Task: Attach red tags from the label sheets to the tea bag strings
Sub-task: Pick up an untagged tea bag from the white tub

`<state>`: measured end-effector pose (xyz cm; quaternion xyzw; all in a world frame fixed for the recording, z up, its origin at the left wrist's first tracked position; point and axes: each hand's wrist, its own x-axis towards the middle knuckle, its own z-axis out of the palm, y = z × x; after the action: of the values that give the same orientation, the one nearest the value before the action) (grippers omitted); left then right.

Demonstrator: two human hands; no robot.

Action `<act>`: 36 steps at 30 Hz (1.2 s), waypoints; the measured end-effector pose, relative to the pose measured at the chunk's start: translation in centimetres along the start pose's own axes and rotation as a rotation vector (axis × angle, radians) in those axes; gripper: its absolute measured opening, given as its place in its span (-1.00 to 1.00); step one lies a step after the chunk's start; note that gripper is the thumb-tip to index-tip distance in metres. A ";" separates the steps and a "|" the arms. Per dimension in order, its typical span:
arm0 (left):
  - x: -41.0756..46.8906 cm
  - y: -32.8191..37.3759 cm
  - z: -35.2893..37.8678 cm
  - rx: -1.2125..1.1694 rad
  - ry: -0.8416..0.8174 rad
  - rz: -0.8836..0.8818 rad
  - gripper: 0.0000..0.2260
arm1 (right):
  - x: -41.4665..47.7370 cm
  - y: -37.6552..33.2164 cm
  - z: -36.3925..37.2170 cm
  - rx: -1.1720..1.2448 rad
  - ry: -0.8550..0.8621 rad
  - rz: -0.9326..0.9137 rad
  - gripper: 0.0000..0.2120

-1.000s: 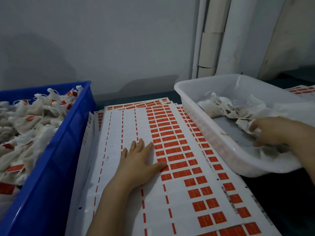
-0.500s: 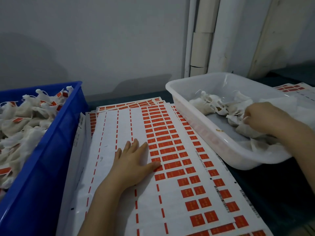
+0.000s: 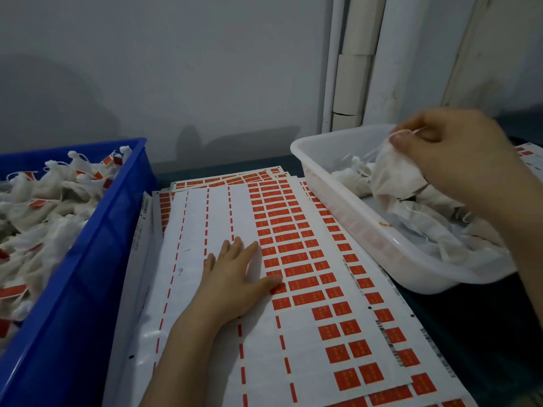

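A stack of white label sheets (image 3: 293,333) with rows of red tags (image 3: 291,246) lies in front of me. My left hand (image 3: 235,277) rests flat on the top sheet, fingers straight, thumb touching a red tag. Above the white tray (image 3: 352,207) at the right, my right hand (image 3: 458,154) holds a white tea bag (image 3: 393,174) lifted up, pinching its string between the fingers. More untagged tea bags (image 3: 440,224) lie in that tray.
A blue crate (image 3: 97,245) at the left is heaped with tea bags carrying red tags (image 3: 38,218). More label sheets (image 3: 526,151) show behind the white tray. A grey wall and white pipes (image 3: 352,69) stand behind.
My right hand has risen out of the white tray, lifting one tea bag by its string. My left hand has stayed flat on the sheet.
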<state>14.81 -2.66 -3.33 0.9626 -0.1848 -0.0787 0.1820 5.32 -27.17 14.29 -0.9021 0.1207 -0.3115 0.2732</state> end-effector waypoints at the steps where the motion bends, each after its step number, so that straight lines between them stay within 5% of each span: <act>1: -0.1 0.2 -0.1 -0.035 0.029 -0.007 -0.14 | -0.3 -0.8 0.0 0.107 0.002 0.014 -0.95; 4: -0.6 1.4 -0.8 -0.225 0.154 0.016 -0.14 | -1.1 -2.8 1.3 0.359 -0.091 0.065 -0.93; 12: -2.7 5.0 -1.7 -0.674 0.321 0.295 -0.24 | -3.9 -4.0 11.1 0.453 -0.383 0.165 -0.89; 16: -1.9 4.9 -1.5 -0.735 0.303 0.186 -0.59 | -4.5 -2.8 14.0 0.545 -0.371 0.220 -0.87; 24: -1.8 4.2 -1.4 -0.759 0.382 0.082 -0.87 | -5.3 -0.5 15.5 0.853 -0.345 0.288 -0.88; 36: -1.9 4.2 -2.0 -0.960 0.332 -0.031 -0.90 | -6.2 -0.1 16.3 0.735 -0.273 0.257 -0.91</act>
<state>12.08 -4.89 0.23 0.7725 -0.0818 -0.0033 0.6297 10.71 -17.85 0.57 -0.7551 0.0757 -0.1746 0.6273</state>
